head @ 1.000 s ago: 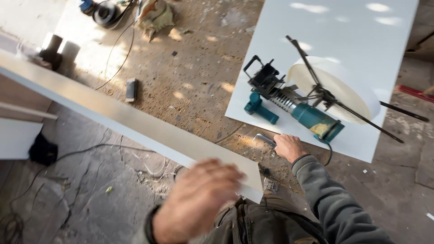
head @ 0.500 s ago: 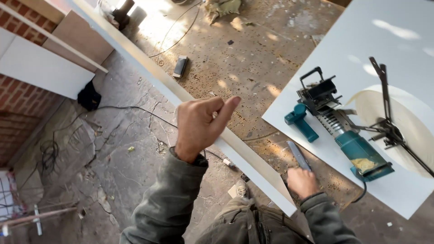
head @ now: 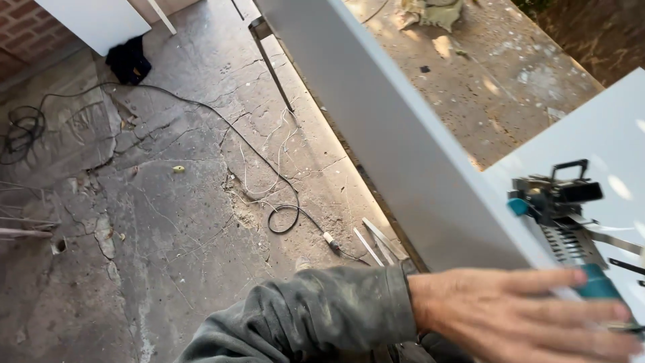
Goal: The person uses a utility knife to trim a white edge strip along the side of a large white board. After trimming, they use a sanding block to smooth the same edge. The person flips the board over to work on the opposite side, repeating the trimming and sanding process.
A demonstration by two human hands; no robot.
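Note:
My left hand (head: 531, 316) reaches across the bottom right of the head view, fingers stretched out flat and apart, holding nothing. Its grey dusty sleeve (head: 316, 316) comes in from the bottom centre. The fingertips lie over the near end of a long white panel (head: 403, 148) and right beside the teal and black power tool (head: 561, 208); motion blur hides whether they touch it. The tool lies on a large white sheet (head: 605, 128) at the right. My right hand is out of view.
A black cable (head: 282, 215) snakes over the cracked concrete floor (head: 168, 222). Thin white strips (head: 376, 242) lie by the panel's foot. A black bundle (head: 131, 60) sits under a white board (head: 101, 20) at top left, beside a brick wall (head: 20, 33).
The view has swung left and down toward the floor. My left hand dropped from mid-frame, loosely curled, to the lower right with fingers spread. My right hand left the view.

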